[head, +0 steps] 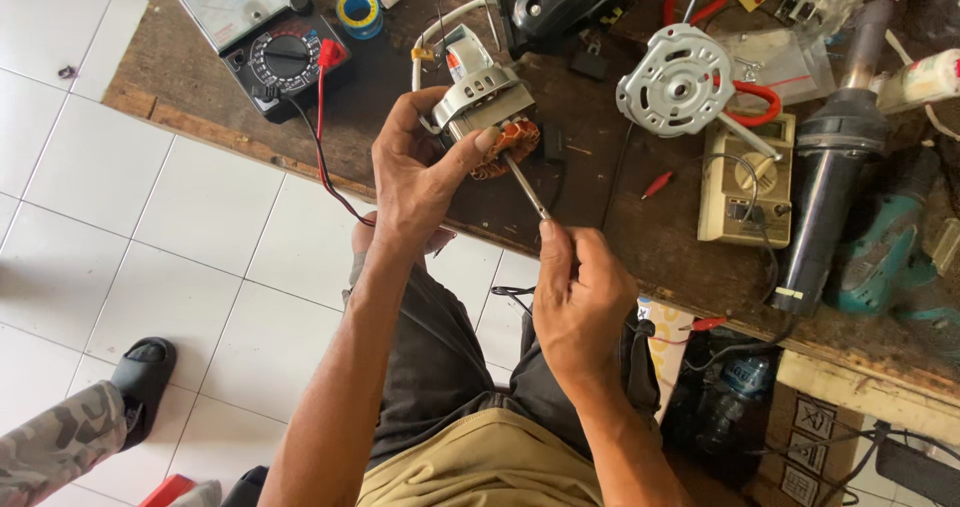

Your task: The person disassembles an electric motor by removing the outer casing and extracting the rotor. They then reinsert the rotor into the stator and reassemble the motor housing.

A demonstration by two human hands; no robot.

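My left hand (415, 172) grips a small electric motor (485, 107) with a grey metal frame and copper windings, held just above the edge of the wooden workbench (640, 227). My right hand (578, 302) is closed on the handle of a thin metal tool, likely a screwdriver (527, 189). Its tip reaches into the copper windings on the motor's underside. A white cable runs from the motor up toward the back of the bench.
An analog multimeter (262, 37) with red and black leads lies at the left. A round metal motor cover (675, 79), a beige meter (745, 179), a black heat gun (825, 187), a teal drill (890, 252) and a solder roll (358, 10) are spread across the bench. Another person's foot (140, 377) rests on the tiled floor.
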